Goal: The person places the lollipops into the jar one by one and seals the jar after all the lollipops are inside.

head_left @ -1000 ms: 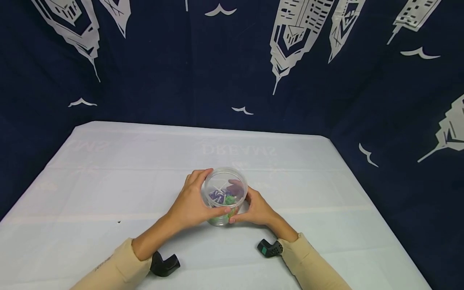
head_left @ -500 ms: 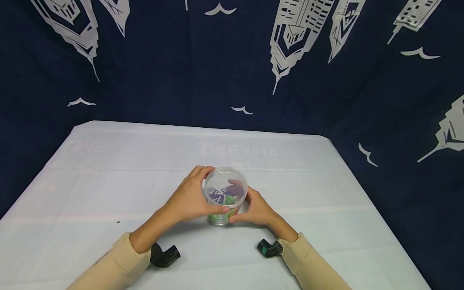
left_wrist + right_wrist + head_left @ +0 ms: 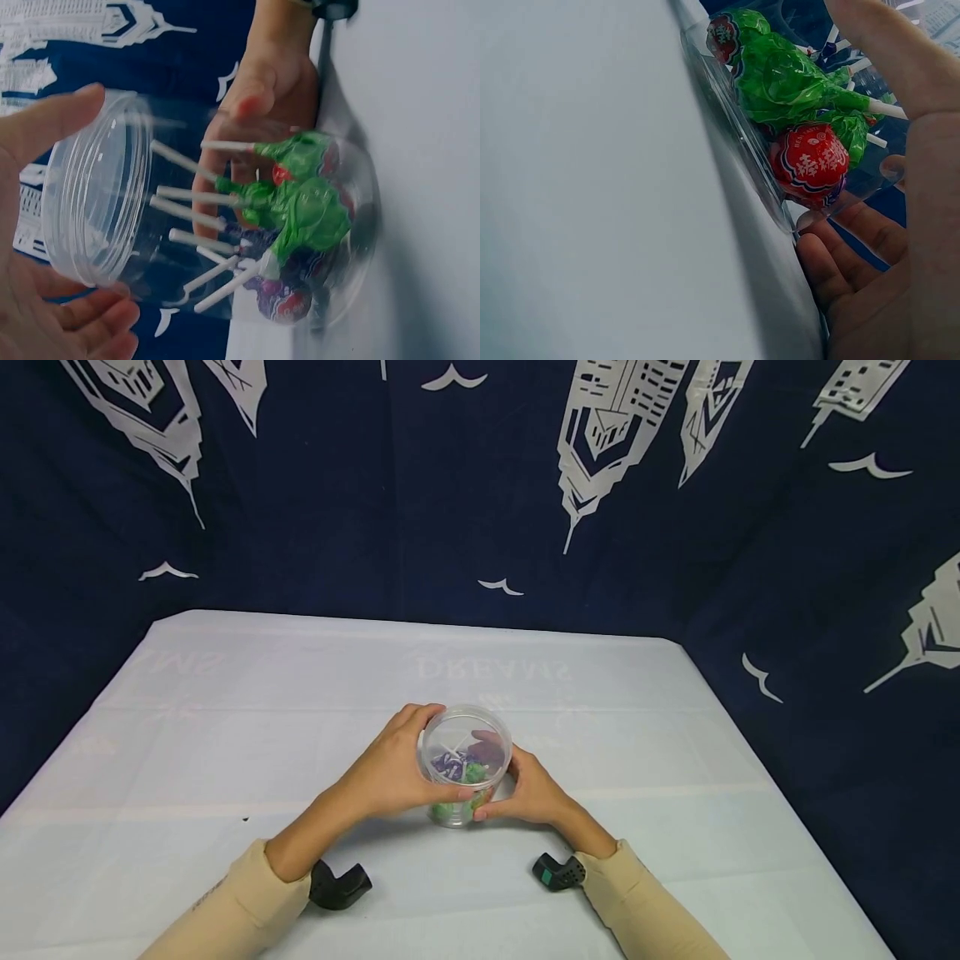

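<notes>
A clear plastic jar [image 3: 457, 818] stands upright on the white-covered table, its round clear lid [image 3: 467, 727] on top. Several lollipops [image 3: 307, 217] in green and purple wrappers lie inside, heads at the bottom and white sticks pointing up. My left hand [image 3: 393, 772] grips the lid's rim from the left, thumb at the near side and fingers at the far side. Lower down, my right hand [image 3: 536, 792] holds the jar's body from the right, thumb in front. Through the clear wall, the right wrist view shows a red-labelled lollipop [image 3: 810, 161] near the base.
The white cloth [image 3: 225, 735] covers the table around the jar. A dark blue curtain [image 3: 465, 502] with white building and bird prints hangs behind it. Black wrist devices [image 3: 340, 887] extend from both sleeves, close over the cloth. A tiny dark speck [image 3: 245, 818] lies at left.
My left hand and forearm have shifted slightly up and away, with the fingers moved a little round the lid's rim. The jar and my right hand stay in place.
</notes>
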The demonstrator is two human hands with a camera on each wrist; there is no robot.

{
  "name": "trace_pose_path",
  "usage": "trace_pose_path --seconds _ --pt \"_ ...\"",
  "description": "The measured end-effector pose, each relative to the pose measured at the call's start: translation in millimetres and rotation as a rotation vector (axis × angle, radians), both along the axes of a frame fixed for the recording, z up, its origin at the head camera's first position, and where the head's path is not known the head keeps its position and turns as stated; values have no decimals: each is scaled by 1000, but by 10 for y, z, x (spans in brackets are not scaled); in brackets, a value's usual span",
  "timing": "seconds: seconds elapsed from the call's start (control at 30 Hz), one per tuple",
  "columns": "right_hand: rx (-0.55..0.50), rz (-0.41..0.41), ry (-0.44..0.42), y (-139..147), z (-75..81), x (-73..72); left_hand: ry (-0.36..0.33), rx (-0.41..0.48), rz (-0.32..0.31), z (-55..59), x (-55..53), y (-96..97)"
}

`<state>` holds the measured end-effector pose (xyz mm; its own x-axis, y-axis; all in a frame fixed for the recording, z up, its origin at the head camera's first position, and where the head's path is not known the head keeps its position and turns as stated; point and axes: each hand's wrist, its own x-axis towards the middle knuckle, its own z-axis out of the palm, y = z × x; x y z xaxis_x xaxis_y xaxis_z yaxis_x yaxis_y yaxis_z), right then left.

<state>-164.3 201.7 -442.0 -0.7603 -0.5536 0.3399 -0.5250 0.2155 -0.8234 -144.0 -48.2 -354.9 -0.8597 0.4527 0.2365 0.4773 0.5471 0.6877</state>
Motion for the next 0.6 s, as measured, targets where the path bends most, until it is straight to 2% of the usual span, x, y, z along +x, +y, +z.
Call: trace_pose_path --seconds 0.13,0.27,0.33,0.53,0.6 --pt "-5 -4 -21 11 -10 3 -23 23 -115 -26 -80 -56" --pt "-8 -11 -35 19 -11 3 -55 78 -195 -64 -124 -81" --pt "-3 -16 -37 21 -6 4 -64 106 -197 -83 -128 -72" --pt "6 -21 -44 10 13 12 -123 157 -126 -139 -148 -71" --pt "6 -18 -45 6 18 15 -142 183 -139 -157 -169 -105"
